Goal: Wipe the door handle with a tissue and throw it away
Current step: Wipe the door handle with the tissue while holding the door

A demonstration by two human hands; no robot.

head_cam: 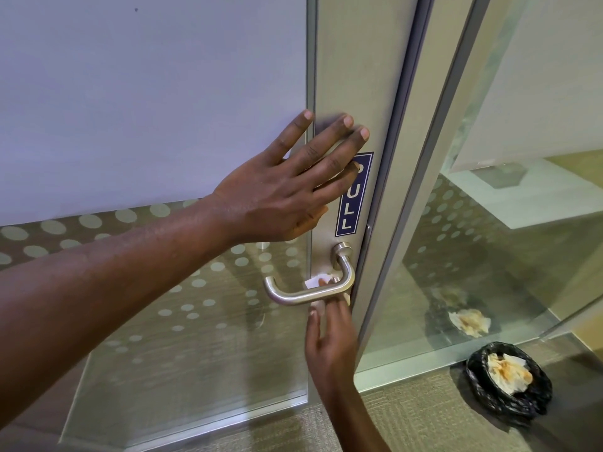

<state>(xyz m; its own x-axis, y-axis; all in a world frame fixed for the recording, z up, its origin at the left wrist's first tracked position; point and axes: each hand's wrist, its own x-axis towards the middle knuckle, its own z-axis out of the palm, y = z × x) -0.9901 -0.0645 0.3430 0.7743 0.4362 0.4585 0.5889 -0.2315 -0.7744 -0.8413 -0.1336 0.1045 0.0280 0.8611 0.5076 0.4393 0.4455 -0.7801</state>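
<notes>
A brushed steel lever door handle [287, 296] sticks out from the grey metal stile of a glass door [355, 76]. My right hand [329, 340] reaches up from below and pinches a white tissue [318, 279] around the handle's bend, close to the stile. Part of the tissue shows behind the lever. My left hand [287, 190] lies flat on the door above the handle, fingers spread, partly covering a blue PULL sticker [354, 203].
A small bin lined with a black bag [509, 383] stands on the carpet at the lower right, with crumpled stained tissues in it. Its reflection shows in the glass side panel [489, 256]. The door's glass has a frosted sheet and dot pattern.
</notes>
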